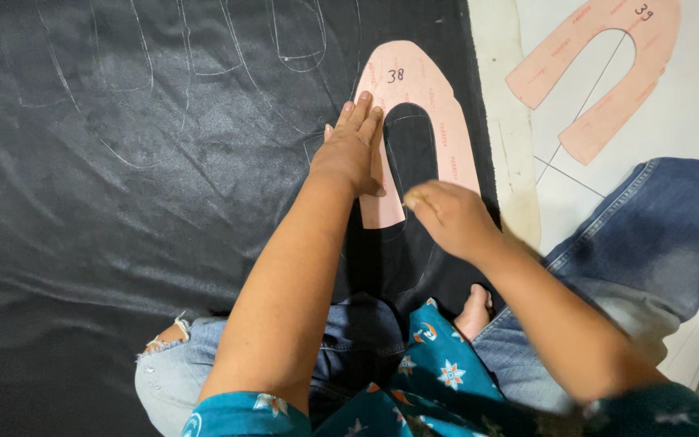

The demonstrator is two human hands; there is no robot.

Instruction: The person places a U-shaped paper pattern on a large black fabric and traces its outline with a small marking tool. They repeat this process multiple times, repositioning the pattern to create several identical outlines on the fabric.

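On the floor lies black sheet material; the left hand presses flat, fingers spread, on a pink U-shaped template running away from the person; the right hand, fingers pinched on something unclear, sits at its near end.

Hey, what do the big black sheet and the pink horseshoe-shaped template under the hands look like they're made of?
The black sheet looks like faux leather or coated fabric: a soft sheen, fine grain, shallow wrinkles, and pale traced outlines on it. The pink template looks like thin card or stiff paper: matte, flat, clean-cut edges, handwriting on it. The left hand presses it flat; the right hand is blurred, so anything it holds is unclear.
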